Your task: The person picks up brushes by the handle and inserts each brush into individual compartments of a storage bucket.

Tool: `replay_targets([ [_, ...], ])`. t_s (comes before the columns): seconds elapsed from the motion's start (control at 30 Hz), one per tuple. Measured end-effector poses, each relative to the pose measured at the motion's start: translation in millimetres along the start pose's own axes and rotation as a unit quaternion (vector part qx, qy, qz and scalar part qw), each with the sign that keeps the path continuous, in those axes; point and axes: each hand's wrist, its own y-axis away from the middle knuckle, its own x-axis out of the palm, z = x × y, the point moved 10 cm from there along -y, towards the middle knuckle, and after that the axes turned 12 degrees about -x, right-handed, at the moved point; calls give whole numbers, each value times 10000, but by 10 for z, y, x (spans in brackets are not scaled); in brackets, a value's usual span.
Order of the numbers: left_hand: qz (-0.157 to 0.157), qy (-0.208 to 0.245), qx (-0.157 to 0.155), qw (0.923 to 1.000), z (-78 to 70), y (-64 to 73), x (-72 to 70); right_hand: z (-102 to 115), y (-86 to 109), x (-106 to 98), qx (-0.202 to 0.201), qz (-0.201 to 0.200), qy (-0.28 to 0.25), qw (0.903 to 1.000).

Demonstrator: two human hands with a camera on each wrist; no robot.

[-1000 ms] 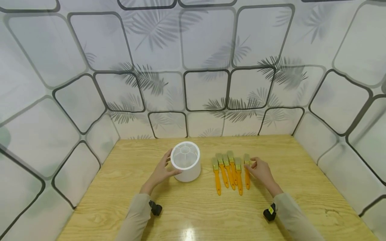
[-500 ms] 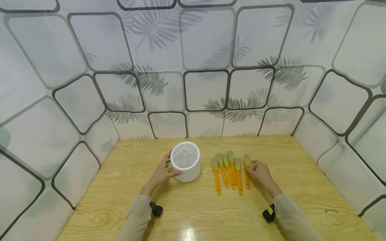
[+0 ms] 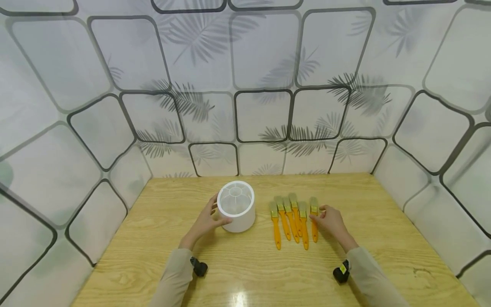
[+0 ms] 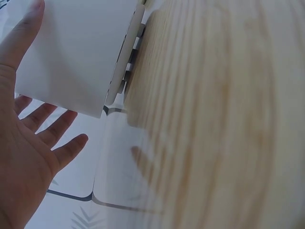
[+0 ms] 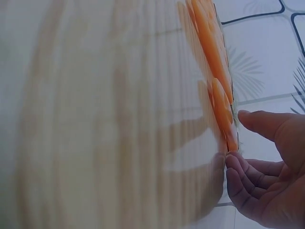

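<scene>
Wooden bench [image 3: 245,273] nearest. Right grip [image 3: 333,219] parted astride rightmost paintbrush [image 3: 315,234] lying there; five other paintbrushes [image 3: 304,232] between it and white cylindrical holder [image 3: 241,222], spoked divider [image 3: 235,197] inside. Left grip [image 3: 202,224] spread round holder's side. Leaf-patterned backdrop [image 3: 262,116] beyond.

A patterned wall [image 3: 262,115] stands behind a pale yellow, wood-grained surface [image 3: 291,275], and a left side wall [image 3: 57,166] and right side wall [image 3: 450,183] flank it, leaning outward in the head view. All three are whitish, covered in rounded squares outlined in grey and black, with grey feathery leaves [image 3: 301,138] across the back; a bright reflection [image 3: 240,298] gleams at the near edge.
</scene>
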Motion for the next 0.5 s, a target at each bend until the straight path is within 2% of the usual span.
replay_targets([
  [0.07, -27, 1, 26, 10000, 19, -8, 3, -13, 5, 10, 42, 11, -19, 10000],
  [0.2, -139, 0, 47, 9999, 185, -97, 25, -34, 3, 26, 100, 19, -1, 9999],
  [0.3, -159, 101, -57, 9998, 334, -173, 45, -46, -1, 41, 139, 42, -34, 9999],
  [0.43, -117, 233, -174, 9995, 394, -198, 51, -33, -4, 50, 165, 91, -104, 9998],
  [0.5, -46, 246, -197, 9995, 311, -148, 40, -20, -4, 52, 165, 106, -128, 9997],
])
